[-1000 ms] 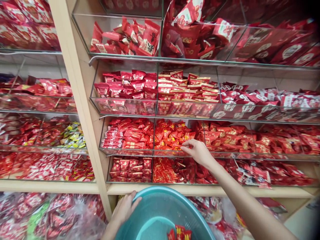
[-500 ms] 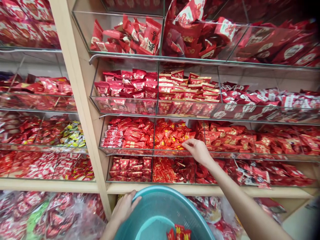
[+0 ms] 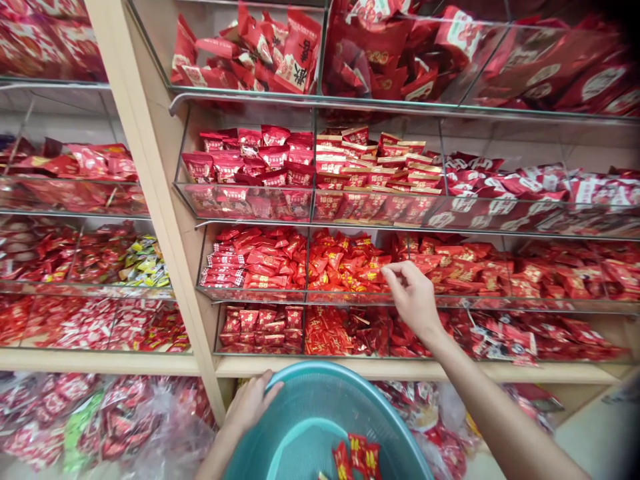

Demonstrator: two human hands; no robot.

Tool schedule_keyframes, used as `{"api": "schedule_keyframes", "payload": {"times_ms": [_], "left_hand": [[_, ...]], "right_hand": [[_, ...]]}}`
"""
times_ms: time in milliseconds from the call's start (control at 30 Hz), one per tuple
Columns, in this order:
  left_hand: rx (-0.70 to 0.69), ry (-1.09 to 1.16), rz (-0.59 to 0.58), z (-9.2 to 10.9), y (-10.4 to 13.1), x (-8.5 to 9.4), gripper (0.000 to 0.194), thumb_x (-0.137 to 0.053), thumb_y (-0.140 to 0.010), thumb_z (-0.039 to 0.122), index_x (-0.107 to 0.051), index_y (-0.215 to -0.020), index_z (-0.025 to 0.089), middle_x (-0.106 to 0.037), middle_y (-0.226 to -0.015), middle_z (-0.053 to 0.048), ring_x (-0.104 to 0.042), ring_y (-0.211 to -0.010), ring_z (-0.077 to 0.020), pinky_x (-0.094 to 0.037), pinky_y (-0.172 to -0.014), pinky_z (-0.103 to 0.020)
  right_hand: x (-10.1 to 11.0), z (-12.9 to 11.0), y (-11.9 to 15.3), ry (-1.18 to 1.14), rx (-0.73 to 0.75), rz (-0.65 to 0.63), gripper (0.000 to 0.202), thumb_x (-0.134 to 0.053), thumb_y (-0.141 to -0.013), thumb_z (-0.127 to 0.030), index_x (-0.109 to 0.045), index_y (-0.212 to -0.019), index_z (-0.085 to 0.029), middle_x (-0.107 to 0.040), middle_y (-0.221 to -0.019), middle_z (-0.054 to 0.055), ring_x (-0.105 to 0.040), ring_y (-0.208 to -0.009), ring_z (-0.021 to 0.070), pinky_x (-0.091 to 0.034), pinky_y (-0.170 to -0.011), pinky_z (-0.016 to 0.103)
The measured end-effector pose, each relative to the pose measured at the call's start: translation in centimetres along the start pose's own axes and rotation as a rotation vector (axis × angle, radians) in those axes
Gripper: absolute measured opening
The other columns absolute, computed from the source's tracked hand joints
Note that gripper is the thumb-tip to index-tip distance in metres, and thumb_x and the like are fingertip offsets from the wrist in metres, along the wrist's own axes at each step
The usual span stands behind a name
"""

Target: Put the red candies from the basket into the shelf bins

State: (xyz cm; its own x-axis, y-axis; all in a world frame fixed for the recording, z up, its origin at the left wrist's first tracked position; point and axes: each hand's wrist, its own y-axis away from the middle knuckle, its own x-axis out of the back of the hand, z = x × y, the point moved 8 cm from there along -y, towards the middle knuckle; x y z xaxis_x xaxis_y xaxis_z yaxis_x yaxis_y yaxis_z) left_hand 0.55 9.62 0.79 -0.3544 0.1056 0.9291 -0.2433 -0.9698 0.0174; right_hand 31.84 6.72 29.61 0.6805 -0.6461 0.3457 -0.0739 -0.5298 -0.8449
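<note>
red packets (image 3: 345, 263) fill wooden shelves (image 3: 400, 370); left fingers (image 3: 271, 393) grip teal basket (image 3: 373, 398), right fingers (image 3: 401, 270) curled, hold unclear.

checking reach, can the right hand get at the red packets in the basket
Probably yes: the basket is open on top, nothing covers the red packets, and the left hand is at the rim.

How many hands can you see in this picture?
2: the left hand on the left part of the teal basket's rim, and the right hand up by the shelf, beside the red-and-yellow packets.
</note>
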Motion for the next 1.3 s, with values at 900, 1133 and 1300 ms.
{"api": "schedule_keyframes", "payload": {"times_ms": [900, 1133, 1300], "left_hand": [[0.027, -0.032, -0.004, 0.1, 0.0, 0.1, 0.044, -0.027, -0.086, 0.055, -0.054, -0.104, 0.026, -0.067, -0.095, -0.005, -0.062, -0.094, -0.0209, -0.041, -0.075, -0.025], [0.01, -0.013, 0.01, 0.0, 0.0, 0.0, 0.044, -0.025, -0.086, 0.056, -0.054, -0.103, 0.026, -0.067, -0.095, -0.005, -0.062, -0.094, -0.0206, -0.042, -0.076, -0.025], [0.007, -0.008, 0.004, 0.2, 0.0, 0.1, 0.045, -0.025, -0.086, 0.056, -0.053, -0.103, 0.026, -0.067, -0.094, -0.005, -0.062, -0.093, -0.0212, -0.042, -0.075, -0.025]], "right_hand": [[-13.0, 5.3, 27.9, -0.017, -0.408, -1.439, 0.018, -0.041, -0.072, -0.011, -0.055, -0.062, -0.016, -0.044, -0.04, -0.005, -0.051, -0.044, 0.0108, -0.034, -0.048, 0.02], [-12.6, 4.4, 25.6, 0.192, -0.28, -1.285, 0.014, -0.054, -0.073, -0.022, -0.065, -0.08, -0.017, -0.066, -0.081, 0.006, -0.058, -0.081, 0.0195, -0.041, -0.068, 0.026], [-9.3, -1.5, 14.3, -0.04, -0.122, -0.95, 0.023, -0.045, -0.086, -0.035, -0.063, -0.085, -0.021, -0.065, -0.083, 0.003, -0.058, -0.079, 0.0164, -0.04, -0.071, 0.026]]}}
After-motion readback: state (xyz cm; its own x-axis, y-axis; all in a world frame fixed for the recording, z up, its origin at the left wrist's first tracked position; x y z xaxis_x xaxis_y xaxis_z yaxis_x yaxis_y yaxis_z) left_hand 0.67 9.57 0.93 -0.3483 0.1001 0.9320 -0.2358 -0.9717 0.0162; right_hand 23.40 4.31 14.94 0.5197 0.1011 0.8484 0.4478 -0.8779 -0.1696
